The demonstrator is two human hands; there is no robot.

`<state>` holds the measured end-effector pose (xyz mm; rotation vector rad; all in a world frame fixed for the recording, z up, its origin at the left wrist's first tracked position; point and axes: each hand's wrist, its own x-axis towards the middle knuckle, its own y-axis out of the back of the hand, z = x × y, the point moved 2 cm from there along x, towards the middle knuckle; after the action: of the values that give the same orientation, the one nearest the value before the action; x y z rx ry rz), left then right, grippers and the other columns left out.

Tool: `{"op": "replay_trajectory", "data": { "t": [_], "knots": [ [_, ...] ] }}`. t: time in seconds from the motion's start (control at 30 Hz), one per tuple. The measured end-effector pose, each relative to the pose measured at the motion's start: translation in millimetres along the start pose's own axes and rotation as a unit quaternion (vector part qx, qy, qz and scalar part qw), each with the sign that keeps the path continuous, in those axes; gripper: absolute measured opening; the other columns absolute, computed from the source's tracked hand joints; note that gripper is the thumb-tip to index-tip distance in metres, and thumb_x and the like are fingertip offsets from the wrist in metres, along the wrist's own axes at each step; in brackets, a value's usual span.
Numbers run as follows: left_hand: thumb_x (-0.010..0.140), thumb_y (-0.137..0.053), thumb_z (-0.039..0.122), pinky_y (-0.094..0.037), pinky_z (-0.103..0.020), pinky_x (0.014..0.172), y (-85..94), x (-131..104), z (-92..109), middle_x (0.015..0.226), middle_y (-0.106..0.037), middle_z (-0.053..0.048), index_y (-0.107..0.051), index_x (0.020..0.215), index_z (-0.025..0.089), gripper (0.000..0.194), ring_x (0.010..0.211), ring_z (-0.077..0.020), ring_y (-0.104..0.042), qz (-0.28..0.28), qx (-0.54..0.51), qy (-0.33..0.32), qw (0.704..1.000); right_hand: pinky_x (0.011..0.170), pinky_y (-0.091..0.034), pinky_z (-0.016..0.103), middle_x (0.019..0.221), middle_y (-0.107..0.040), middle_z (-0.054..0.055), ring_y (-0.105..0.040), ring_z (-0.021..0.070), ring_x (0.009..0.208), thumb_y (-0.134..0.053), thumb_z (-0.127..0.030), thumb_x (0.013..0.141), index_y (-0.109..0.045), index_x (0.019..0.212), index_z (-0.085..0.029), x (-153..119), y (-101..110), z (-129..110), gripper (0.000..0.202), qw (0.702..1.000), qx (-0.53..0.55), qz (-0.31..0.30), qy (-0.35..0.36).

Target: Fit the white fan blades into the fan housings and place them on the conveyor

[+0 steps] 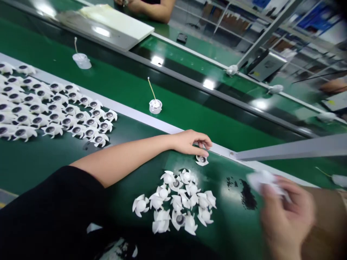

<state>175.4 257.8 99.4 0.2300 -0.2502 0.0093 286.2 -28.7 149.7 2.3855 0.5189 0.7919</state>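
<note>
My left hand (193, 142) reaches across the green table, fingers slightly curled and apart, above a single white fan wheel (202, 159) near the pale rail. The thumb lies close to that wheel; whether it touches cannot be made out. At the right, my right hand (288, 213) is closed on a white piece (262, 180), blurred by motion, probably another fan wheel. Between my arms lies a loose pile of white fan wheels (184, 198), most with the smooth hub up, a few showing dark centres.
Rows of fan wheels (54, 115) cover the left of the table. Beyond the rail (130, 113), round white parts with wires (155, 106) stand on a green belt (124, 86). Dark crumbs (248, 195) lie near my right hand. A metal bar (292, 148) crosses at right; a person (154, 11) sits opposite.
</note>
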Motion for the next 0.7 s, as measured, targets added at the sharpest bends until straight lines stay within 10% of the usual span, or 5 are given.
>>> {"op": "replay_trajectory", "data": {
  "t": [0.1,0.27,0.7],
  "knots": [
    [0.088,-0.068,0.037,-0.048,-0.031,0.086,2.8,5,-5,0.102,-0.070,-0.007,-0.065,0.106,0.015,0.028,0.096,-0.0177,-0.064,0.040,-0.068,0.023,0.997,0.076,-0.052,0.042,0.104,-0.062,0.010,-0.063,0.0281,0.100,-0.077,-0.034,0.074,-0.060,0.084,-0.022,-13,-39,-28,0.023,0.993,0.105,-0.059,0.003],
    [0.089,-0.064,0.037,-0.047,-0.029,0.078,4.2,8,-7,0.091,-0.070,-0.006,-0.067,0.095,0.013,0.025,0.084,-0.0159,-0.062,0.074,-0.105,0.010,0.992,0.074,-0.055,0.036,0.115,-0.065,0.011,-0.063,0.0262,0.107,-0.076,-0.033,0.077,-0.065,0.094,-0.020,-8,-77,-47,0.023,0.994,0.081,-0.065,0.034],
    [0.083,-0.068,0.022,-0.047,-0.025,0.077,-1.4,7,-6,0.096,-0.074,-0.002,-0.078,0.090,0.022,0.012,0.092,-0.0188,-0.066,-0.009,0.089,-0.008,0.996,0.087,-0.060,0.045,0.114,-0.069,0.011,-0.068,0.0261,0.105,-0.073,-0.036,0.081,-0.070,0.095,-0.020,-14,-101,-41,0.021,0.988,-0.028,-0.152,0.028]
  ]
}}
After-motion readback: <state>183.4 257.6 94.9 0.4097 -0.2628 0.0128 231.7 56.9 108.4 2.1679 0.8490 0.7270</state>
